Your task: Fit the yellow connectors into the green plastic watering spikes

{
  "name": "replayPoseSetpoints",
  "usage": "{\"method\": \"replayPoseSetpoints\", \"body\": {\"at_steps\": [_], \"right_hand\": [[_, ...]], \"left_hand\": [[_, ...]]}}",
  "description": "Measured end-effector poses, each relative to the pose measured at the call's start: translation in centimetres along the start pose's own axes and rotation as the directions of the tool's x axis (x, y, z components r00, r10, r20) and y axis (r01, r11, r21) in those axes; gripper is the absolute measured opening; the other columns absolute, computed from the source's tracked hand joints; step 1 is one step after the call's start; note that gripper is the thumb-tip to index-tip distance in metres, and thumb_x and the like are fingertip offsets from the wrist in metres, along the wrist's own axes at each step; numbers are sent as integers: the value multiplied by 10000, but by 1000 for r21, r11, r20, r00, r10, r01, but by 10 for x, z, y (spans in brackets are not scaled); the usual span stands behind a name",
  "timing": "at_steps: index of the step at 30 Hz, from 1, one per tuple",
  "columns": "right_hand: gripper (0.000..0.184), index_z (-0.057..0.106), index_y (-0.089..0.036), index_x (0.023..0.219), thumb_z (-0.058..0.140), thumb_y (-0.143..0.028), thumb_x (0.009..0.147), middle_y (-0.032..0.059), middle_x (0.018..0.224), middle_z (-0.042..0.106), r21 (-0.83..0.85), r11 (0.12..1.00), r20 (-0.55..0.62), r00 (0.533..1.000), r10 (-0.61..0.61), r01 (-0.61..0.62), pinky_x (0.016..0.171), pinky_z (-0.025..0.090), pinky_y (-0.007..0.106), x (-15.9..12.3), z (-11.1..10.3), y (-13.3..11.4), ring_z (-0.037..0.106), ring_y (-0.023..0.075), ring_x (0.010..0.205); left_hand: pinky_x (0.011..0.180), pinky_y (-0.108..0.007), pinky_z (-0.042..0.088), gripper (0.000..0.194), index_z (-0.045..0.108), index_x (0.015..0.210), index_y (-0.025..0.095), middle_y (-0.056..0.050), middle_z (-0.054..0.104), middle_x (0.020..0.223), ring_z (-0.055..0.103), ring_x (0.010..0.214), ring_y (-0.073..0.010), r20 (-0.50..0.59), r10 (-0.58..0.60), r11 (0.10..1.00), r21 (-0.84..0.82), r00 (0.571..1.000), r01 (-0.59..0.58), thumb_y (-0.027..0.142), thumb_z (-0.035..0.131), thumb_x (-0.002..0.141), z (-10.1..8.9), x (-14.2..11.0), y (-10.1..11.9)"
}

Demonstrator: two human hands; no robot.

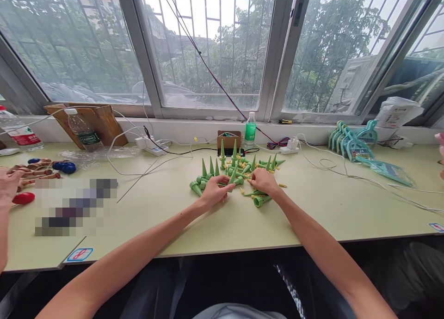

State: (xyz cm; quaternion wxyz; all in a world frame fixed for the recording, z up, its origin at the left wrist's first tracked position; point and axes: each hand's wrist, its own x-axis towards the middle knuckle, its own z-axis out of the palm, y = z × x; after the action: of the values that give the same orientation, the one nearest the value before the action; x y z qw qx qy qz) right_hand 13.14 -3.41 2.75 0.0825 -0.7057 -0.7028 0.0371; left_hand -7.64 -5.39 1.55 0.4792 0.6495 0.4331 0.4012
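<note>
My left hand [215, 190] is closed round a green plastic watering spike [232, 176], its pointed tip upward. To the right, my right hand [265, 180] reaches into the pile with its fingers bent together and pointing down; whatever they pinch is hidden. Several more green spikes [204, 167] stand or lie around both hands, some upright on their wide collars. One spike lies on its side with its open collar [257, 202] towards me, just below my right hand. Small yellow plastic pieces [282, 185] are scattered among them.
Behind the pile are a small cardboard box [229, 135] and a green-labelled bottle [250, 129]. White cables [342, 171] cross the table [326, 212]. Teal plastic items [354, 141] stand at the right. At the left edge, another person's hand [9, 185] is near wooden pieces.
</note>
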Motion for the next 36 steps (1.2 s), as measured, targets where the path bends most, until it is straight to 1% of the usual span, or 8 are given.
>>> {"method": "replayPoseSetpoints", "body": {"at_steps": [6,12,15,19,23,26,30,36], "right_hand": [[146,691,-170,841,568,-249,842,117,957,680,-20,1000,13,1000,12,-12,715,452,299,-1,-1,3,649,237,900],[141,680,-165,858,545,-197,837,118,956,685,-25,1000,-41,999,12,-13,720,446,286,-1,-1,2,652,234,906],[158,674,-159,889,525,-201,856,123,975,681,2,1000,-63,998,16,-16,721,442,274,-2,-2,2,646,231,926],[172,664,-156,880,505,-221,881,116,940,682,49,999,-119,993,4,2,712,432,266,-3,-3,1,637,225,924],[170,635,-148,866,497,-243,899,96,866,685,138,988,-216,976,-37,68,680,416,251,-4,-2,0,632,193,827],[149,607,-149,864,498,-242,904,61,787,681,265,943,-287,950,-121,200,667,414,234,-4,1,-2,614,155,732],[142,582,-159,883,472,-242,919,33,766,680,436,816,-334,911,-243,378,649,425,215,-7,6,-8,604,125,678],[162,566,-168,864,495,-305,915,36,743,661,542,677,-421,858,-294,498,625,439,248,-8,9,-13,589,139,651]], "left_hand": [[378,-208,405,401,606,820,170,-11,618,778,490,436,-57,-4,3,1000,8,1000,-3,518,755,688,-1,0,0],[347,-204,341,382,611,823,182,4,608,732,438,407,-50,-22,-14,999,32,1000,14,517,746,698,-1,-1,1],[334,-204,316,364,618,819,186,-2,615,779,422,400,-42,-38,-25,999,45,999,26,507,743,701,0,-1,3],[336,-200,310,355,611,817,181,-8,612,816,412,406,-35,-62,-14,999,48,998,17,491,742,703,0,-2,5],[332,-197,293,358,604,813,177,16,564,677,387,395,-46,-77,1,999,46,997,3,499,727,716,0,-1,6],[335,-191,278,335,597,786,175,40,503,577,372,386,-52,-105,9,999,36,994,-5,471,735,712,0,-1,6],[343,-192,290,316,615,801,166,38,498,563,369,385,-55,-132,36,999,41,991,-31,456,717,729,-1,1,4],[357,-195,302,341,655,836,141,16,543,584,391,400,-61,-161,96,994,71,982,-86,478,643,788,-2,4,1]]}}
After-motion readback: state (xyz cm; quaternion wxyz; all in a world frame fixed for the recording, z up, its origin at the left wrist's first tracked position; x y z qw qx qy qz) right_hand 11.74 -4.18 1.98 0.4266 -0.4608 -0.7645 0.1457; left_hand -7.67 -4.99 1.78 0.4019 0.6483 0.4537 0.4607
